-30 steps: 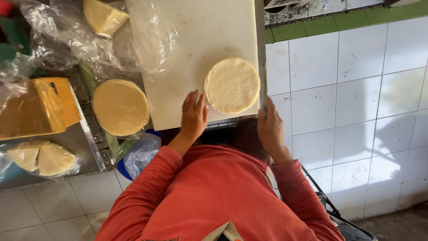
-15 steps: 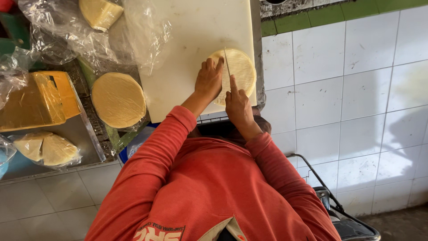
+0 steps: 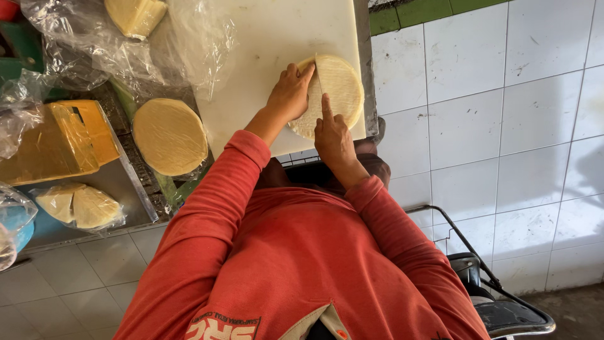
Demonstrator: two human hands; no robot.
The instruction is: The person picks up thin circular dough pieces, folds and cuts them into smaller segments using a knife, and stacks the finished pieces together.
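Note:
A round pale cheese wheel [image 3: 343, 88] lies on a white cutting board [image 3: 270, 38]. My left hand [image 3: 289, 94] rests on the wheel's left side and holds it down. My right hand [image 3: 332, 135] grips a knife [image 3: 318, 79], index finger stretched along its back. The blade stands upright across the wheel, a little left of its middle.
A second cheese wheel [image 3: 170, 135] lies left of the board. An orange cheese block [image 3: 63, 141] and wrapped wedges [image 3: 78, 206] sit on a metal tray. Clear plastic wrap [image 3: 88, 38] covers another wedge [image 3: 135, 16]. A white tiled wall [image 3: 491, 126] is on the right.
My right hand came from beside the board onto the cheese wheel with the knife. My left hand moved up onto the wheel. The blade now stands on the wheel.

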